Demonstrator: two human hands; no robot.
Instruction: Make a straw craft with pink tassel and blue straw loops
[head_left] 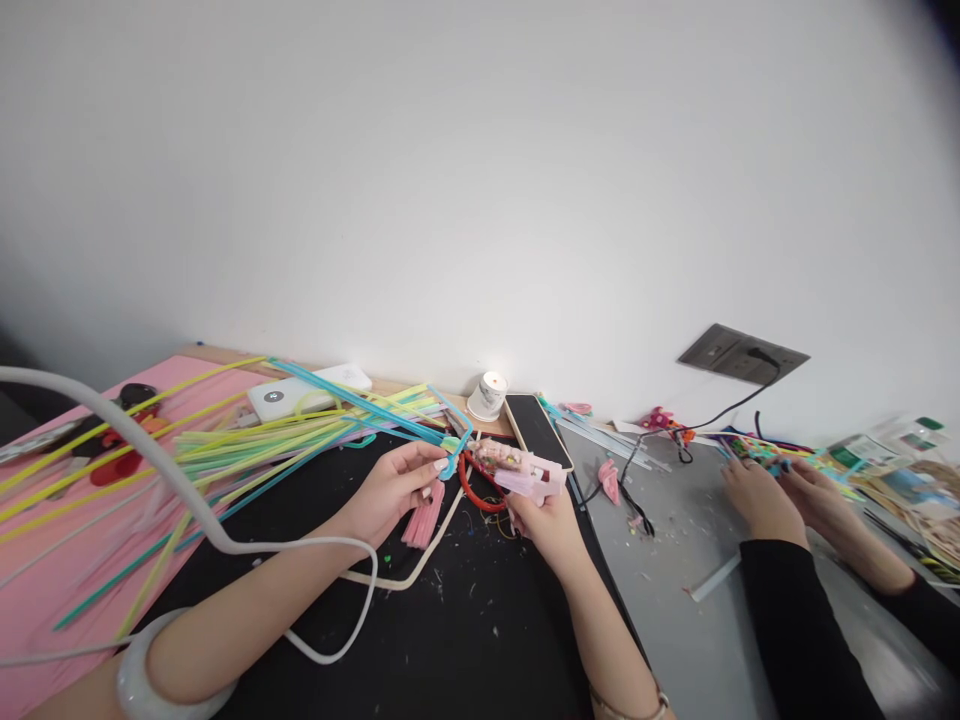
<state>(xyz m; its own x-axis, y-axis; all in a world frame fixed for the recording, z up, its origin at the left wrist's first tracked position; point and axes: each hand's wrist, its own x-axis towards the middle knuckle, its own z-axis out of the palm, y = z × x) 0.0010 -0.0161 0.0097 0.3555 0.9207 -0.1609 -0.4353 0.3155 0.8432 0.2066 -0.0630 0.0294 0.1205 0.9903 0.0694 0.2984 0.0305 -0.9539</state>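
In front of me my left hand [405, 485] pinches a small bent blue strip [450, 465] between thumb and fingers. Right beside it, my right hand [544, 515] is closed around a pale pink object [532, 475] with small coloured bits along it; its kind is hard to make out. The far end of this object lies close to the blue strip; whether they touch I cannot tell. Under the hands are a red loop [480, 493] and a bundle of short pink strips [424, 515] on a black mat [450, 640].
Long coloured strips [277, 440] spread to the left, by a white power bank [307, 392]. A white cable [180, 470] crosses my left arm. Behind the hands stand a small white cup-shaped thing [487, 395] and a phone [538, 430]. A co-worker's hands [765, 500] work at right.
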